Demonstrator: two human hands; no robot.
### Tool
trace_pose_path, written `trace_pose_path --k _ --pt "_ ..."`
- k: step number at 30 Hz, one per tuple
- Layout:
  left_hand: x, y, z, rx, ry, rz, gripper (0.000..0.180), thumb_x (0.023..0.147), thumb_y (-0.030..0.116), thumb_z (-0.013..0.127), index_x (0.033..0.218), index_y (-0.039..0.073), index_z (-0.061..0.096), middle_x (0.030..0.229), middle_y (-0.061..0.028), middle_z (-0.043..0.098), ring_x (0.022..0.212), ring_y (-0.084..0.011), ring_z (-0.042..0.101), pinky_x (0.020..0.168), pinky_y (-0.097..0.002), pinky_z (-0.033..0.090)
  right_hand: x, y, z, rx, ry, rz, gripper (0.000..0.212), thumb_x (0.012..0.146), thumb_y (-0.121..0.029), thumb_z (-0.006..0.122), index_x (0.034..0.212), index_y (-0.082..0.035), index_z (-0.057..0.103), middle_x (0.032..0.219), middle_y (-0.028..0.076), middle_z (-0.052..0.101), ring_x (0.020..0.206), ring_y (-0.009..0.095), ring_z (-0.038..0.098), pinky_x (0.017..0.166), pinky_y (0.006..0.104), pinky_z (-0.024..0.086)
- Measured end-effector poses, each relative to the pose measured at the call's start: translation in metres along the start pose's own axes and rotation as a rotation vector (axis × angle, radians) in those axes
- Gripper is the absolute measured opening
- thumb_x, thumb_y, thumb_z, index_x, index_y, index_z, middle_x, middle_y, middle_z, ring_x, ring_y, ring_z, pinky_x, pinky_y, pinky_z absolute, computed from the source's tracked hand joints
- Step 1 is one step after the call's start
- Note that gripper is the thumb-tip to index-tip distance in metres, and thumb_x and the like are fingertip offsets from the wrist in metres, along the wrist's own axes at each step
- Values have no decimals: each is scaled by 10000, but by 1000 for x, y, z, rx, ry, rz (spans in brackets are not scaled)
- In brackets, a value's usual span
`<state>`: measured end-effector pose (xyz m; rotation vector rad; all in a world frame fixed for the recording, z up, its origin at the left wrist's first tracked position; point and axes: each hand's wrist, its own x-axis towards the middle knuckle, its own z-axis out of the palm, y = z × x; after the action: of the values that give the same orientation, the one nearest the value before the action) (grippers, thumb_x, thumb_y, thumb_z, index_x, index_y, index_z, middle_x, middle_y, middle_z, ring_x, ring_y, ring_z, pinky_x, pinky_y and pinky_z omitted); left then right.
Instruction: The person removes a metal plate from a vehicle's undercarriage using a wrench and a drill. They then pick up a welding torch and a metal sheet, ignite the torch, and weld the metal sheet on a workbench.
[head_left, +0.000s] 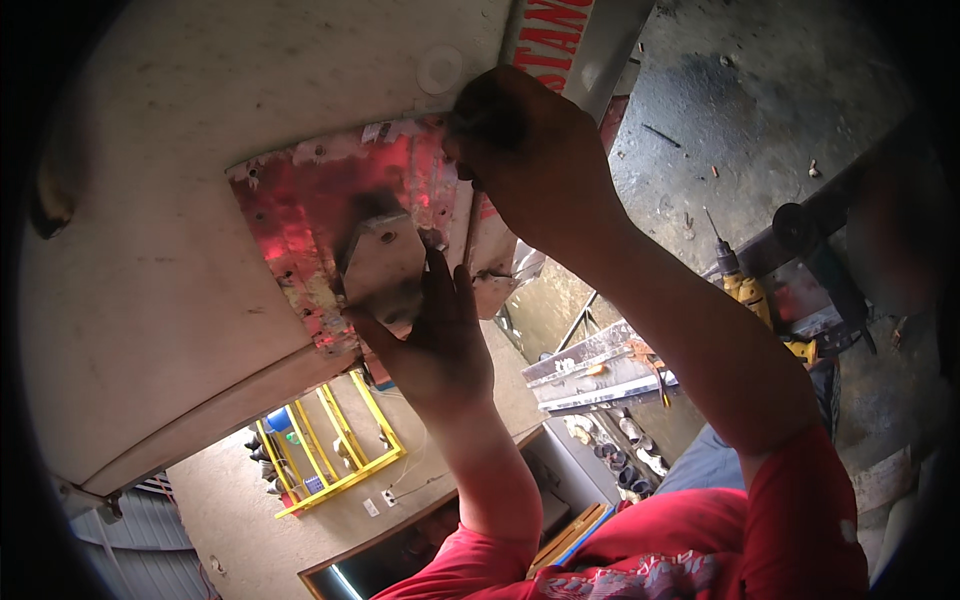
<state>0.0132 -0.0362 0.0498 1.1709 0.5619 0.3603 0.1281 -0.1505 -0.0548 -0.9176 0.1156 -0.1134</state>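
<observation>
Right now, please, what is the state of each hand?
Left hand: open, spread beside the pale plate.
Right hand: curled by the red panel; whether it holds anything cannot be told.

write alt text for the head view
A person's left hand is open at a pale plate over a worn red panel, the right hand curled by the panel's upper edge, any grip unclear. A yellow drill is at right, a yellow rack at lower left.
</observation>
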Motion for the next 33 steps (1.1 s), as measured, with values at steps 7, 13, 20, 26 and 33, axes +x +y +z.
trace_pose_path --k 7,13,20,26,33 --pt "1 1 -1 -20 -27 -21 798 978 647 652 1572 152 455 1608 -150 479 1520 -330 414 1208 -453 400 2 1 1 54 64 -35 157 873 -137 776 947 -37 681 869 159 748 838 351 760 732 416 605" --pt "1 3 -6 -67 -35 -51 785 979 630 663 1569 155 458 1603 -159 479 1519 -337 413 1219 -462 393 4 5 0 30 32 -46 103 893 -131 724 929 -41 689 856 169 739 852 381 745 753 449 603" --pt "1 2 -3 -135 -57 -86 825 993 537 689 1602 80 370 1620 -204 447 1515 -307 433 1238 -478 369 8 7 -2 39 23 -15 133 895 -165 743 941 -48 699 902 168 744 882 374 743 787 439 600" --pt "-5 7 3 -102 7 -31 703 1007 518 683 1560 155 445 1569 -198 489 1477 -348 473 1220 -520 408 8 1 -3 11 -10 23 215 873 -204 807 984 -45 715 909 164 750 902 344 754 810 417 594" --pt "-2 5 1 -146 -4 -45 694 999 507 700 1548 158 457 1580 -205 475 1481 -364 465 1222 -533 406 8 0 -5 41 -13 53 203 879 -191 797 977 -33 714 885 175 749 860 317 767 778 402 593"
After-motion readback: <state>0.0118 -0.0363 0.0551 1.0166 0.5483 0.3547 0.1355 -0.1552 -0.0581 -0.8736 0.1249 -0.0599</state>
